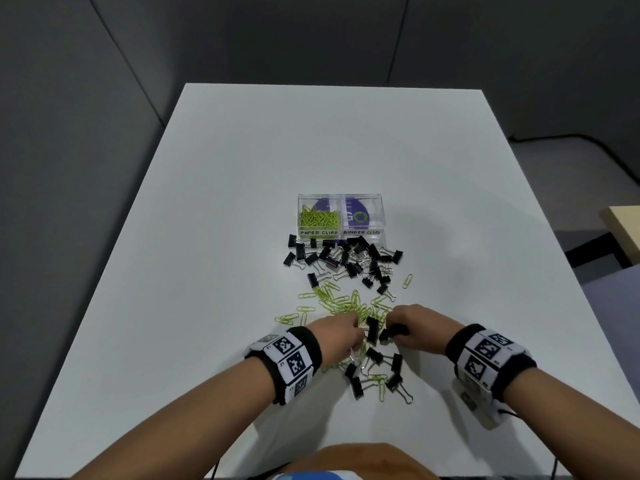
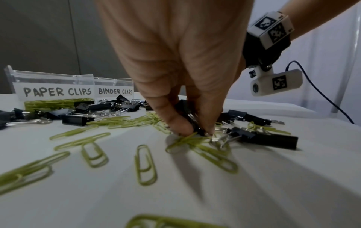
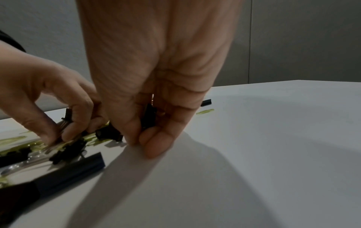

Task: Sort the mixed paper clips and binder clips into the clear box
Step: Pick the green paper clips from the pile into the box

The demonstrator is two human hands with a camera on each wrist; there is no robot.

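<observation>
The clear two-part box (image 1: 378,211) stands mid-table, labelled PAPER CLIPS and BINDER CLIPS (image 2: 115,91). Its left part holds green paper clips (image 1: 318,216); I see no clips in the right part. Black binder clips (image 1: 346,259) lie heaped in front of it. Nearer me, loose green paper clips (image 1: 341,303) mix with more binder clips (image 1: 375,370). My left hand (image 1: 358,329) pinches a black binder clip (image 2: 195,125) between thumb and fingers, down on the paper clips. My right hand (image 1: 393,329) curls around black binder clips (image 3: 149,115), its fingertips (image 3: 156,143) touching the table.
The white table (image 1: 242,202) has bare surface left, right and behind the box. Its right edge drops off toward a wooden surface (image 1: 623,233). A wrist camera with a cable (image 2: 277,84) hangs under my right wrist.
</observation>
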